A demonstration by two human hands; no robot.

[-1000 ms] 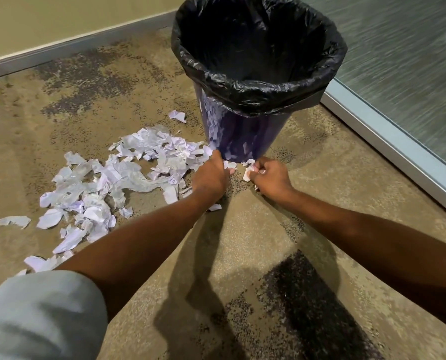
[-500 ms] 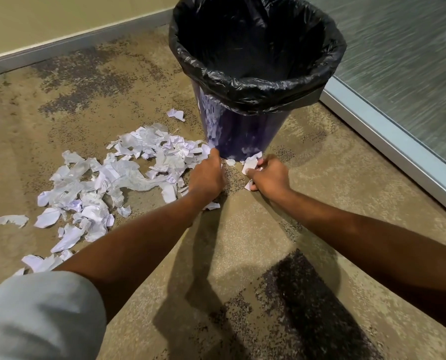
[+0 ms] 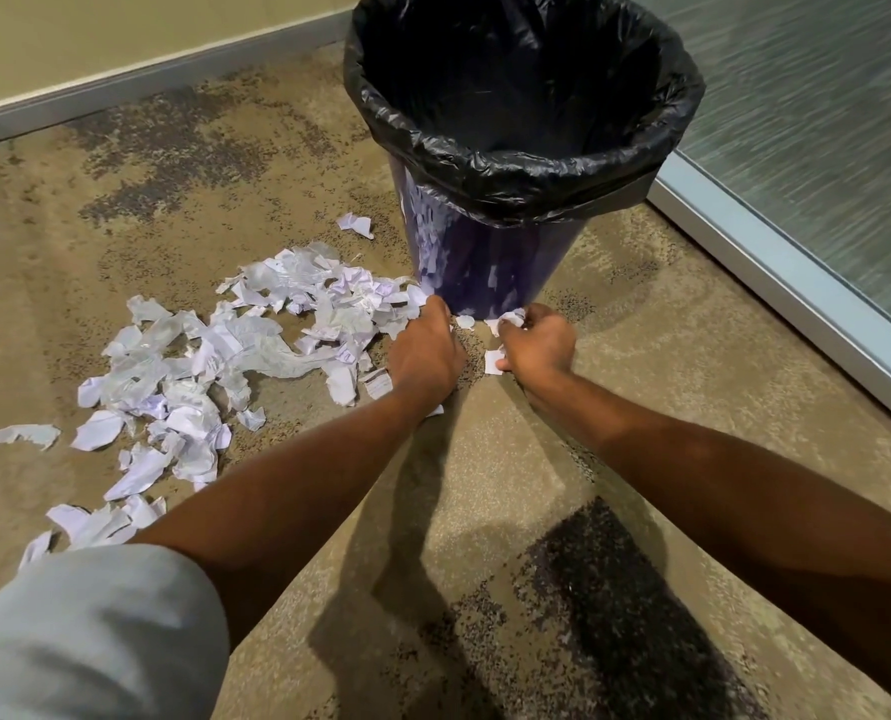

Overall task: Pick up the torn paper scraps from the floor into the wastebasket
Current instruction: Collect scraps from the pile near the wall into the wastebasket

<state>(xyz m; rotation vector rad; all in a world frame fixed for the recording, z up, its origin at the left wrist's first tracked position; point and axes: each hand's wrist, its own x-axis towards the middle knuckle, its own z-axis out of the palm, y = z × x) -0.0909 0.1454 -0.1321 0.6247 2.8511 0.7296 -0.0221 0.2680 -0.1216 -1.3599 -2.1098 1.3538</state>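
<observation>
Wastebasket — black-lined, contents unseen; right hand fingers pinching scraps, left hand unclear.

The wastebasket was chopped off by the top edge, so its far rim didn't show, and the inside was just black. The left hand was knuckles-up, fingers hidden, so no telling if it held anything. The right hand covered most of its paper scraps.
</observation>
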